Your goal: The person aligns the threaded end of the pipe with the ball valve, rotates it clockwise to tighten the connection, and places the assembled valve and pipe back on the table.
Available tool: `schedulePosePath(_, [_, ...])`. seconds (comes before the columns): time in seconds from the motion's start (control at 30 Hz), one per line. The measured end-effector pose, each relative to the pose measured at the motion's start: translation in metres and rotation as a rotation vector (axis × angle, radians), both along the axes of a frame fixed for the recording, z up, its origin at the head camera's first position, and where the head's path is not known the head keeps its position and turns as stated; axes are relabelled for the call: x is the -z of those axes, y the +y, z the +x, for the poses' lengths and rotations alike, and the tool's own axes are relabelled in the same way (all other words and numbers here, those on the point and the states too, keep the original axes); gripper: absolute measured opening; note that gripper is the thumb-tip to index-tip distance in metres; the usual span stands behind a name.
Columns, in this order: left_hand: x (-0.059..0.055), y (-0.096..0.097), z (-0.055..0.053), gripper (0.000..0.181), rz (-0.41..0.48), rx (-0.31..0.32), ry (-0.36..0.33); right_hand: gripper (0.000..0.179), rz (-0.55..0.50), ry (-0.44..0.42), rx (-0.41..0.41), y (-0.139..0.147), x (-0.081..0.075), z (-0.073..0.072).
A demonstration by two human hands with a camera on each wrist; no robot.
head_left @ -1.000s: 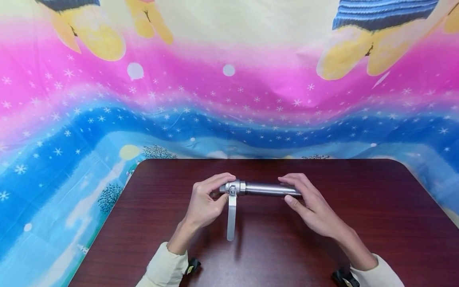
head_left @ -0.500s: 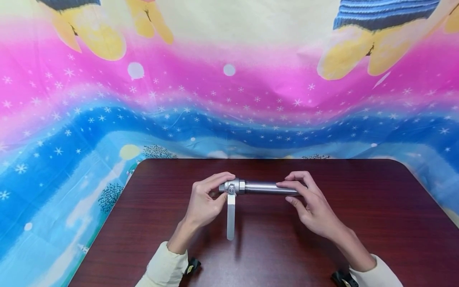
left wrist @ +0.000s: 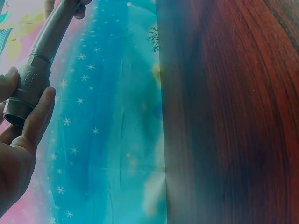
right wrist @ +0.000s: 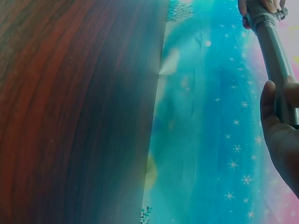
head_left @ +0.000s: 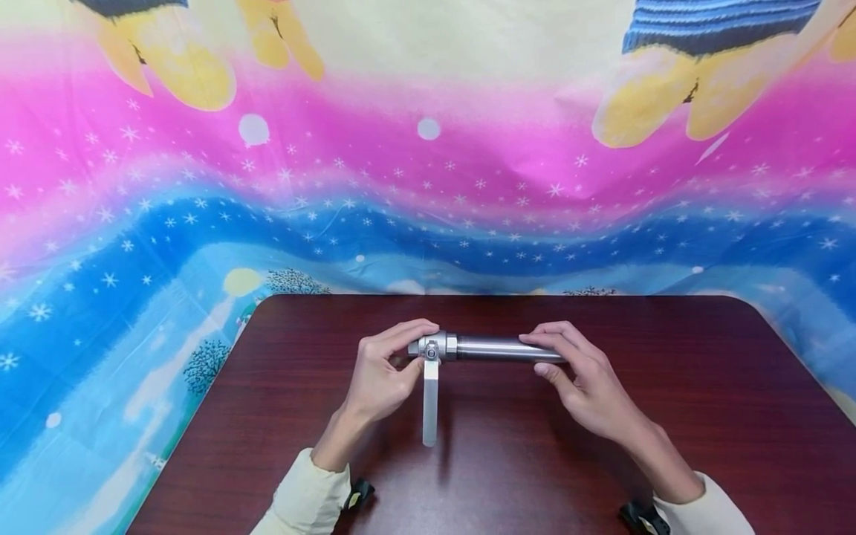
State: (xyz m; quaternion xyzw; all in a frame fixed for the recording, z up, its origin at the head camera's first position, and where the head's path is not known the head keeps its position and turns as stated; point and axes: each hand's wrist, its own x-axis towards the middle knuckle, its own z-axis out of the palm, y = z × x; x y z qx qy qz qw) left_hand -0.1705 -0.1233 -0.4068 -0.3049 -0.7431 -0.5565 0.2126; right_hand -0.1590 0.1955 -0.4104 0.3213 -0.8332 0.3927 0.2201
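A silver ball valve (head_left: pixel 438 345) is joined to a straight steel pipe (head_left: pixel 491 348), held level above the table in the head view. The flat lever (head_left: pixel 430 405) of the valve points toward the person. My left hand (head_left: pixel 383 377) grips the valve body, fingers on top and thumb below. At the pipe's other end, my right hand (head_left: pixel 594 385) holds it between fingers and thumb, covering that end. In the left wrist view the valve's open port (left wrist: pixel 16 112) faces the camera, and threads (left wrist: pixel 41 53) show where the pipe meets the valve.
The dark red-brown wooden table (head_left: pixel 521 461) lies under both hands. Behind it hangs a printed cloth (head_left: pixel 428 200) in pink and blue with snowflakes. A black strap device (head_left: pixel 642 516) sits at the right wrist, another at the left.
The right hand's fingers have loosened, shifted along the pipe and settled on it again. The left hand and the valve's lever stay almost where they were.
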Motion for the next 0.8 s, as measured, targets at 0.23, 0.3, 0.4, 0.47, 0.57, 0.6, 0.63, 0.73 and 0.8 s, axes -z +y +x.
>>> schedulePosePath(0.23, [-0.0007,-0.0008,0.0001,0.051,-0.004,0.000,0.018,0.056,-0.024,-0.021,-0.055,0.0009,-0.0001,-0.0006])
schedulePosePath(0.3, [-0.0001,-0.0011,-0.0001,0.051,-0.007,-0.005,0.019,0.057,-0.032,-0.034,-0.072,0.0011,0.0000,-0.0005])
schedulePosePath(0.4, [0.0005,-0.0010,-0.0004,0.051,-0.007,-0.001,0.024,0.057,-0.028,-0.050,-0.070,0.0023,0.0000,-0.0002])
schedulePosePath(0.47, [0.0002,-0.0007,0.0000,0.052,-0.007,0.001,0.021,0.056,-0.023,-0.061,-0.069,0.0030,-0.0001,0.0000])
schedulePosePath(0.57, [-0.0002,-0.0004,0.0009,0.053,-0.003,0.007,0.016,0.052,-0.016,-0.088,-0.069,0.0037,-0.0002,0.0002])
schedulePosePath(0.6, [-0.0005,-0.0002,0.0012,0.053,-0.002,0.009,0.013,0.050,-0.015,-0.101,-0.068,0.0038,0.0000,0.0003])
schedulePosePath(0.63, [-0.0004,0.0000,0.0013,0.052,-0.002,0.011,0.011,0.049,-0.014,-0.113,-0.065,0.0038,0.0001,0.0004])
schedulePosePath(0.73, [0.0004,0.0004,0.0011,0.052,-0.007,0.011,0.013,0.047,-0.018,-0.152,-0.057,0.0026,0.0006,0.0016])
schedulePosePath(0.8, [0.0013,0.0006,0.0002,0.053,-0.011,0.010,0.018,0.048,-0.015,-0.165,-0.040,0.0016,0.0011,0.0028])
